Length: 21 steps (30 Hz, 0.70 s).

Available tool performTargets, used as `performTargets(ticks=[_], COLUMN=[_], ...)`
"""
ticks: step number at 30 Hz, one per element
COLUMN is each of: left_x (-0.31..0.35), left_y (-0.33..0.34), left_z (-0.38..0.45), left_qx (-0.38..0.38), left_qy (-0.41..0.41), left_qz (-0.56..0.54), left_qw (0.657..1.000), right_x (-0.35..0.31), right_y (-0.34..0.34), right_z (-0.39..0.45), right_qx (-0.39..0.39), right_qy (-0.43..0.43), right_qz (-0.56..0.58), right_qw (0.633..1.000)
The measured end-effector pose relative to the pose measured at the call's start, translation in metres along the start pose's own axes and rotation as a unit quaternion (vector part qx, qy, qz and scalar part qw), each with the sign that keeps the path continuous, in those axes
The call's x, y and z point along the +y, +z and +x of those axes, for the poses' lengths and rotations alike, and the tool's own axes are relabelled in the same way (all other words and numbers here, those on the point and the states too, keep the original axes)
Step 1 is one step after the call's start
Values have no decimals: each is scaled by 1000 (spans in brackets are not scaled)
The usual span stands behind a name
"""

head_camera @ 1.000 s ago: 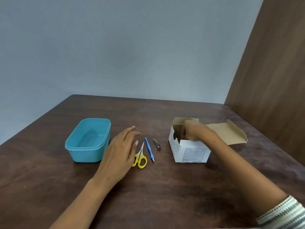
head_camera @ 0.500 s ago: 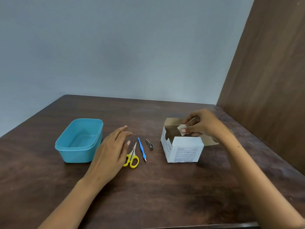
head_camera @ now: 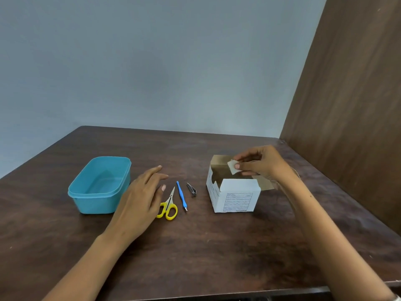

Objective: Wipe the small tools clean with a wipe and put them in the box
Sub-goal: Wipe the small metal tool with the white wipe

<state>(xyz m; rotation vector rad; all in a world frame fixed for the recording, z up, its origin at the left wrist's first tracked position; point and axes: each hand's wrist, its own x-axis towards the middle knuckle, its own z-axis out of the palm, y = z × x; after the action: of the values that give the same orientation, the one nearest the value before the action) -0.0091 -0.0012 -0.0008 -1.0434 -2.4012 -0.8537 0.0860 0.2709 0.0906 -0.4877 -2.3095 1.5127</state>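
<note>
Right hand pinched a small white wipe above the carton; left hand, grip spread, hid part of the scissors; carton contents unseen.

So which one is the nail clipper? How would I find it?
Start at the white cardboard box on the right of the table. Three small tools lie in a row just left of it, and the nail clipper is the nearest one. It is short, plain grey metal, unlike the blue stick and yellow-handled scissors.
</note>
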Motion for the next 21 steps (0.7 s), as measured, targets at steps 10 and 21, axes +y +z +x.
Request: performTargets(ticks=[10, 21], left_x=[-2, -1], left_y=[-1, -13], left_z=[-1, -6], left_qx=[9, 19], left_qy=[-14, -44], left_qz=[-2, 45], left_qw=[1000, 998], right_x=[-8, -3], right_y=[22, 133], right_z=[-16, -25], right_qx=[22, 6], right_qy=[-46, -167], right_qz=[93, -24], right_qw=[994, 986])
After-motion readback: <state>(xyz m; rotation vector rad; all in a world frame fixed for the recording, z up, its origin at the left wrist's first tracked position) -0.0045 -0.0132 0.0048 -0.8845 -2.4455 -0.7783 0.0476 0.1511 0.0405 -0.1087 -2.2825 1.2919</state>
